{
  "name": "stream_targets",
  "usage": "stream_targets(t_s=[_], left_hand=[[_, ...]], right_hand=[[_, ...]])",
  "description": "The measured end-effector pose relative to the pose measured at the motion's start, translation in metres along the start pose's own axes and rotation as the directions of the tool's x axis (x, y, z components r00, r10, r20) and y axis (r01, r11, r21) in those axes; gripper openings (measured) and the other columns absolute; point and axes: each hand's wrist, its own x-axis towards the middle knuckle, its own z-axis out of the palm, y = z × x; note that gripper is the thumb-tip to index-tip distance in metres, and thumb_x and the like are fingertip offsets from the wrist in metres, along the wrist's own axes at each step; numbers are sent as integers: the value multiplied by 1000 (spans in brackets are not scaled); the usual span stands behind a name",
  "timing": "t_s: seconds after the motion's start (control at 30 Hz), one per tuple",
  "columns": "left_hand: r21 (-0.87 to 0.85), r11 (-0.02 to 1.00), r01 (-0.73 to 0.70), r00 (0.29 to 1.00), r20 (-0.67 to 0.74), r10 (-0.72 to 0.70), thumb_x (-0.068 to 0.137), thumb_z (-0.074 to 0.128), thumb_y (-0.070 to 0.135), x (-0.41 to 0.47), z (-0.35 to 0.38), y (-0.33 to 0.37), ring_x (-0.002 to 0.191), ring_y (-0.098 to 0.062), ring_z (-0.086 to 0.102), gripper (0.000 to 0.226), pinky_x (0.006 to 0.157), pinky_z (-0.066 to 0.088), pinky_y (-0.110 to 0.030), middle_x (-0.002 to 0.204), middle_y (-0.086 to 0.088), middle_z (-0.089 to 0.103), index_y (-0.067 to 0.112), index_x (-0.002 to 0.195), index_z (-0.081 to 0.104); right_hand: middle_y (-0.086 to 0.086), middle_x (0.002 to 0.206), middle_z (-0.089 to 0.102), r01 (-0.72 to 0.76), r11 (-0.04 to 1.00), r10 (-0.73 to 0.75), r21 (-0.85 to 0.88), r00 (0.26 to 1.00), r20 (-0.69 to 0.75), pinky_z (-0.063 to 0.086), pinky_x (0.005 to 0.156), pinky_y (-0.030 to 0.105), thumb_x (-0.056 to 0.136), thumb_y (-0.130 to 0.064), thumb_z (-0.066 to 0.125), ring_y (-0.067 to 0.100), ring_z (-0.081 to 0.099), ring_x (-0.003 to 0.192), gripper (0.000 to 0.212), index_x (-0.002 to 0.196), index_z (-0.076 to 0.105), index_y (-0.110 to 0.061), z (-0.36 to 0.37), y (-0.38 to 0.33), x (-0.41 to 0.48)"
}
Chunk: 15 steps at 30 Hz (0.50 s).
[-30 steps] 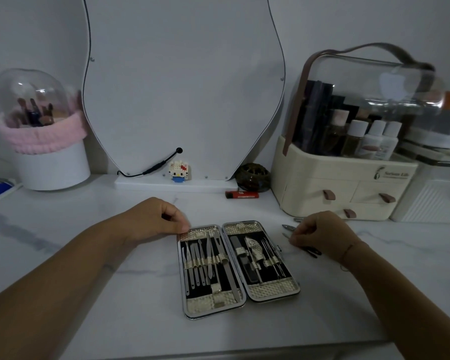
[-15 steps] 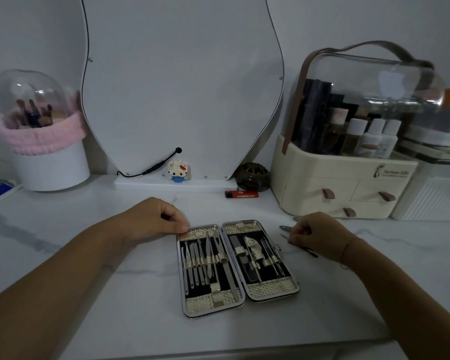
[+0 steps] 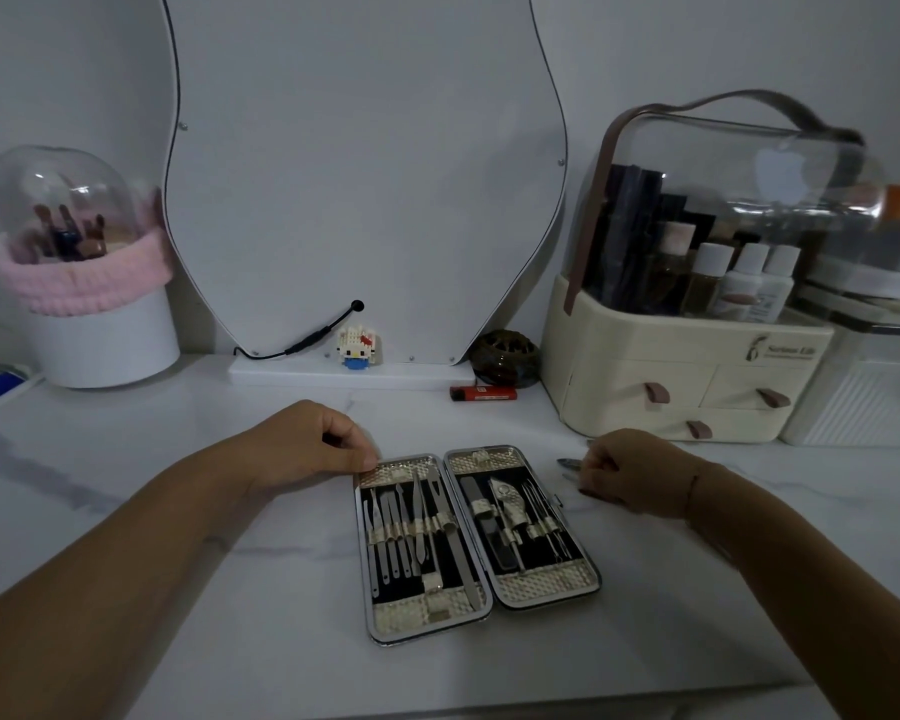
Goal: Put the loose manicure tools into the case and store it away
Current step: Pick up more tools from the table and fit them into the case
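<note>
Your left hand (image 3: pixel 307 444) is curled at the far-left corner of the case (image 3: pixel 422 618), thumb and fingertip right on the rim. I cannot tell whether it is pinching or only pressing. Either way it reads as an anchor, so the case won't skate on the smooth marble tabletop (image 3: pixel 219 589) while the other hand works.

Over to your right hand (image 3: pixel 640 475): it is closed, knuckles up, just beside the case's right edge, with the fingers wrapped over a loose tool (image 3: pixel 567 464). Only the pointed metal tip pokes out toward the case, low at the table. The rest is hidden under your palm, so I can't say what kind of tool it is. My read is a pickup in progress, with the slotting-in yet to come.

The case lies open and flat between your hands, both halves facing up. Rows of steel tools are strapped under bands across the black lining. I can't make out which loop is free, so find it before you bring the tip in.

Behind your right hand stands the cream organiser (image 3: pixel 687 387), its drawers closed. That looks a likely home for the case once it is shut. A red lighter (image 3: pixel 481 393) lies near the mirror (image 3: pixel 365 174), well apart from the work.
</note>
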Motion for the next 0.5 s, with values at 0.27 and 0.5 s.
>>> stream_targets(t_s=[0.27, 0.5], left_hand=[[7, 1000, -2, 1000, 9, 2, 76, 76, 20, 2, 0, -2, 77, -4, 66, 7, 80, 49, -17, 82, 1, 76, 25, 71, 77], [9, 1000, -1, 1000, 9, 1, 77, 75, 20, 1, 0, -1, 74, 1, 65, 6, 73, 47, -10, 80, 5, 76, 24, 73, 76]], right_hand=[[-1, 51, 41, 11, 894, 44, 449, 993, -113, 32, 46, 16, 93, -17, 48, 6, 36, 43, 36, 57, 46, -12, -10, 1, -4], [-6, 37, 38, 1, 486, -65, 874, 997, 35, 26, 32, 11, 97, -15, 38, 2, 28, 31, 29, 76, 51, 2, -11, -32, -7]])
